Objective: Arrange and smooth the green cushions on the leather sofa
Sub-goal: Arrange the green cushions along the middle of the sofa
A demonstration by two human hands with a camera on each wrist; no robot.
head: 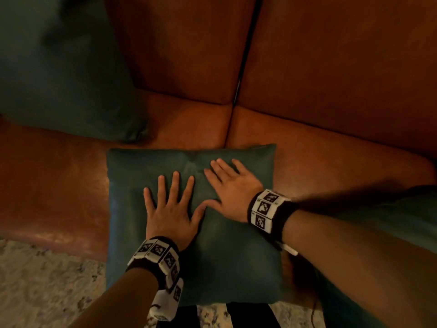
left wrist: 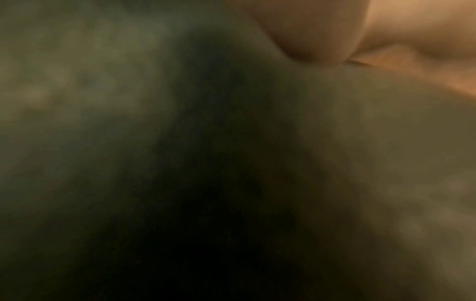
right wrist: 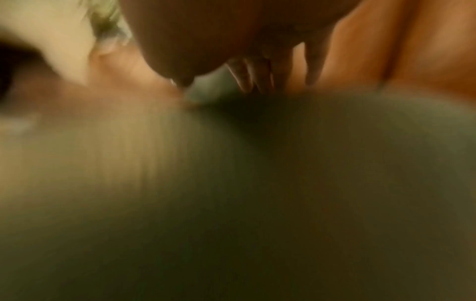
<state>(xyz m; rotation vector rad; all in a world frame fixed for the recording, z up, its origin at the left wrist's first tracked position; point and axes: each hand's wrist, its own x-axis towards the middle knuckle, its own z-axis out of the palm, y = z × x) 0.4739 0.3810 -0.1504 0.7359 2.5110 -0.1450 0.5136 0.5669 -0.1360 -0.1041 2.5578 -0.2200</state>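
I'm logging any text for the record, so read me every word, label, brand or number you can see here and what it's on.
No readable words, brands or numbers in any view.
Left wristband: black-and-white square marker patterns, no letters.
Right wristband: the same kind of marker patterns, no letters.
Green cushion and leather sofa: no label visible.
Both wrist views: too blurred to read.

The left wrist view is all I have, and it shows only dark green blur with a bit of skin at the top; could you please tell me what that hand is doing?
Observer: The left hand lies flat, fingers spread, on the green cushion on the sofa seat.
Operator: Thank you. Where is the other hand?
Observer: The right hand presses the same cushion, just beside the left, nearer its far edge.
Operator: Are there other cushions?
Observer: Yes, a second green cushion leans against the backrest to the left, apart from the first.
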